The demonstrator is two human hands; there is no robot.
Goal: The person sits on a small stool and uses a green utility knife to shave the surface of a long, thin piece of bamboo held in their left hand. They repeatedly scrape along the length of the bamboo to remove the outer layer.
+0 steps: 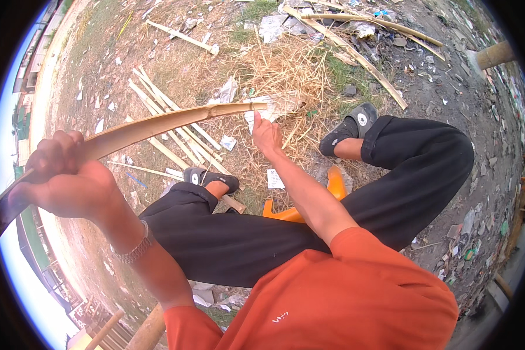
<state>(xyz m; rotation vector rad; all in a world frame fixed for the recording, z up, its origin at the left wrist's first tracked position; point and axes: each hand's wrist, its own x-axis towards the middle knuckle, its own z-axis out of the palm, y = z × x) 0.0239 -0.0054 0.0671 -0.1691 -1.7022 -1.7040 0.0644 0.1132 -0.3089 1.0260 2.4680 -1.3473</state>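
A long split bamboo strip (pixel 175 121), pale and slightly curved, stretches from the left edge to the middle of the view. My left hand (pixel 70 175) is wrapped around its wider, near part, with a metal watch on the wrist. Just below the strip's far tip is my right hand (pixel 266 135), its fingers closed and the thumb close to the bamboo. Whatever those fingers hold, if anything, is hidden; a whitish patch shows beside them, and I cannot tell whether it is a tool or paper on the ground.
Several thin bamboo strips (pixel 178 131) lie on the ground past my left foot. Longer bamboo pieces (pixel 350 49) rest at the far right by dry straw (pixel 286 70). An orange plastic object (pixel 336 184) is between my legs. Litter is scattered around, and a bamboo pole (pixel 496 55) juts in at right.
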